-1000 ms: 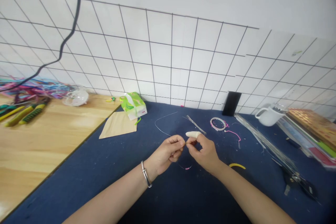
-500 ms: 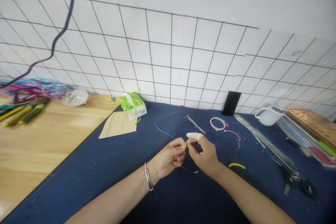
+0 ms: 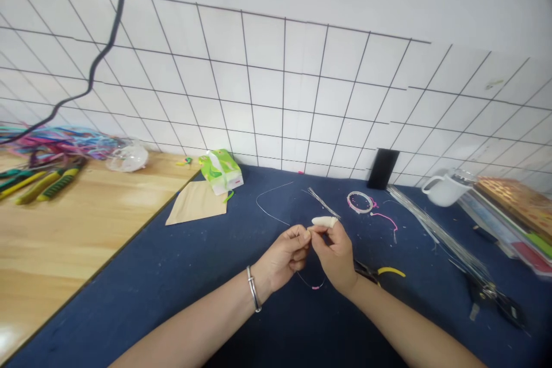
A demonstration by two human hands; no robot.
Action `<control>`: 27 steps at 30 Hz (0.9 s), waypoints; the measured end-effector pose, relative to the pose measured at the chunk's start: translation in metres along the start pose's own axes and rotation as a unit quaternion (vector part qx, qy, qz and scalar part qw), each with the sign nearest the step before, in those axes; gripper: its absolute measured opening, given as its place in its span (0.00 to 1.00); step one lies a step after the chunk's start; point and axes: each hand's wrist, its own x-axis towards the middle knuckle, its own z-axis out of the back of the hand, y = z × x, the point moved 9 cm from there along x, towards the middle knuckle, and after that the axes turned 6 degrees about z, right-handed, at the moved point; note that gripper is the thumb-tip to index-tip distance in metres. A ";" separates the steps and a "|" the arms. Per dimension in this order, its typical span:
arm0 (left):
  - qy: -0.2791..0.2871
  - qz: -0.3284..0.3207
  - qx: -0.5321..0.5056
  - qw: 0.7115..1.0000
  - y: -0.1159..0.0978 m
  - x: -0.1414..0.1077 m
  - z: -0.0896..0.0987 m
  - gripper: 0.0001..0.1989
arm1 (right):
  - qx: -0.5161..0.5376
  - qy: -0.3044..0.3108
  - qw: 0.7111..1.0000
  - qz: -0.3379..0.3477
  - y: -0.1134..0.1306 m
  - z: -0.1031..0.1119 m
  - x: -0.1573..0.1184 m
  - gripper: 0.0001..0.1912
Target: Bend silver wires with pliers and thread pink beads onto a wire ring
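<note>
Over the blue mat, my left hand, with a silver bangle on its wrist, pinches a thin wire. Thumb and fingers of my right hand pinch the same wire right beside it, the fingertips of both hands nearly touching. A white finger cover sits on one right finger. From the left hand the wire curves away to the far side. Below the hands it hangs in a loop carrying a small pink piece. The exact spot gripped is hidden by the fingertips.
Pliers with a yellow handle lie by my right wrist. Beyond are a bundle of short wires, a white ring and long wires. Dark cutters lie right; a tissue pack and beige cloth lie left.
Both hands stay together on the wire, the right one turned slightly. The loop with the pink piece has swung left and shows more fully. The view has shifted a little.
</note>
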 end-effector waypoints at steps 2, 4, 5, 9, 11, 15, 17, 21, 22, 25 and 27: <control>0.000 -0.002 0.003 1.000 0.000 0.002 0.000 0.11 | 0.030 -0.002 0.999 -0.019 -0.004 -0.002 -0.001 0.10; 0.001 -0.008 0.008 1.000 -0.001 0.004 -0.001 0.10 | 0.062 -0.002 0.997 -0.038 -0.007 -0.004 -0.001 0.10; 0.001 -0.012 0.013 1.000 -0.002 0.004 -0.002 0.10 | 0.075 -0.003 0.996 -0.047 -0.009 -0.005 -0.001 0.10; -0.018 -0.052 0.036 0.998 -0.008 0.004 -0.002 0.10 | 0.124 0.005 0.989 -0.079 -0.014 -0.009 0.005 0.10; -0.033 -0.087 0.038 0.995 -0.014 0.001 -0.001 0.11 | 0.139 0.016 0.987 -0.081 -0.014 -0.010 0.008 0.10; -0.038 -0.126 0.011 0.991 -0.023 -0.007 0.000 0.14 | 0.128 0.025 0.988 -0.077 -0.017 -0.007 0.010 0.09; -0.035 -0.134 0.006 0.990 -0.025 -0.009 0.000 0.13 | 0.127 0.021 0.988 -0.085 -0.022 -0.005 0.010 0.09; -0.057 -0.137 0.030 0.988 -0.025 -0.010 0.006 0.10 | 0.143 0.021 0.985 -0.096 -0.028 -0.005 0.010 0.09; -0.067 -0.138 0.037 0.988 -0.025 -0.010 0.008 0.09 | 0.149 0.022 0.984 -0.099 -0.029 -0.005 0.010 0.09; -0.093 -0.141 0.049 0.984 -0.024 -0.010 0.012 0.11 | 0.174 0.020 0.978 -0.113 -0.031 -0.005 0.011 0.11; -0.104 -0.141 0.050 0.983 -0.024 -0.011 0.014 0.13 | 0.186 0.014 0.975 -0.121 -0.032 -0.003 0.012 0.11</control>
